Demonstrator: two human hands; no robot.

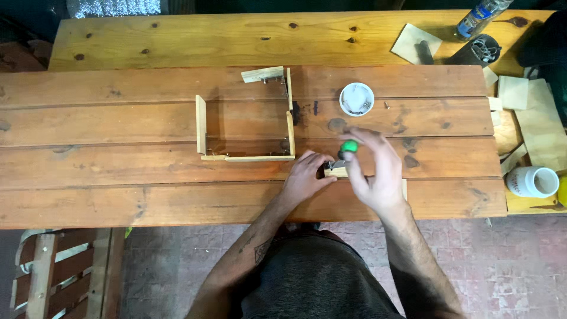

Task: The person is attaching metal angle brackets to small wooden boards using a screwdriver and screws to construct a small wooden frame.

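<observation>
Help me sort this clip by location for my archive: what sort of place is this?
Probably a home or hobby woodworking spot. A plank workbench carries a half-built wooden frame, a small white dish of screws and loose offcuts, and the right hand holds a green-handled tool over a wood strip.

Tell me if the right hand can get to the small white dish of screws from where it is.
Probably yes. The right hand, holding a green-handled screwdriver, sits just below the white dish, with only bare tabletop between them.

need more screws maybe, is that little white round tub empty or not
Not empty: the white tub stands open on the table, with a few small dark metal bits inside, too small to identify.
</observation>
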